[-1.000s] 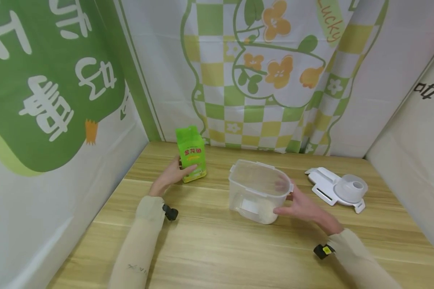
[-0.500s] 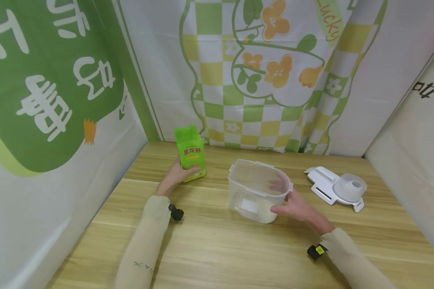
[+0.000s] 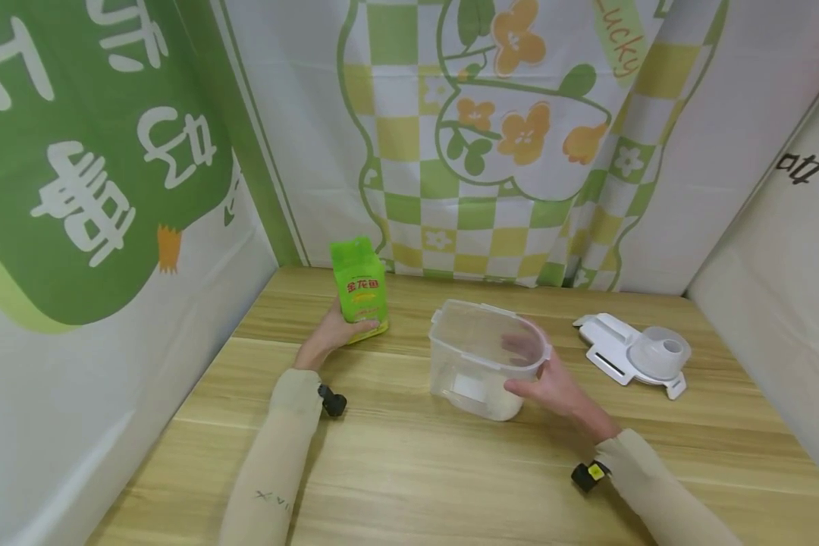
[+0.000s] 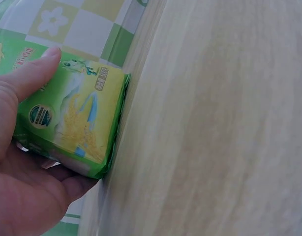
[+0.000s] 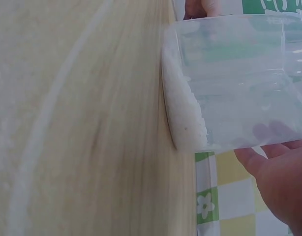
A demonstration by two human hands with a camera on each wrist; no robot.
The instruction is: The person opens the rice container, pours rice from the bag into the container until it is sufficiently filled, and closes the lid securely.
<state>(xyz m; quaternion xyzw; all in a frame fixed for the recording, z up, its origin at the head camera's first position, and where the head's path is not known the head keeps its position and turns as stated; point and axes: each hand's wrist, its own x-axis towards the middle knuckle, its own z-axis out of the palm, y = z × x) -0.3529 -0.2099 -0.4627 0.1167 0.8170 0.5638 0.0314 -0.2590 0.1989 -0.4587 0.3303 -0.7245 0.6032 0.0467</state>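
A bright green bag with red lettering [image 3: 364,287] stands upright at the back left of the table. My left hand [image 3: 333,331] grips its lower part, thumb across the front and fingers behind. Wheat ears are printed on the bag's yellow panel [image 4: 84,118] in the left wrist view, its base right at the tabletop. Right of it stands an uncovered clear plastic container [image 3: 453,358]. My right hand [image 3: 556,385] holds its right end, thumb on the near side and fingers on the far side. White grains [image 5: 183,115] lie in its bottom in the right wrist view.
A white lid with side latches [image 3: 609,343] lies right of the container, with a clear round cup [image 3: 660,353] on it. Printed cloth [image 3: 444,182] hangs close behind the wooden table [image 3: 382,470] and along both sides.
My left forearm has shifted right, and the thumb lies further across the green bag. My right hand and forearm have edged left at the container. Bag, container and lid stand as before.
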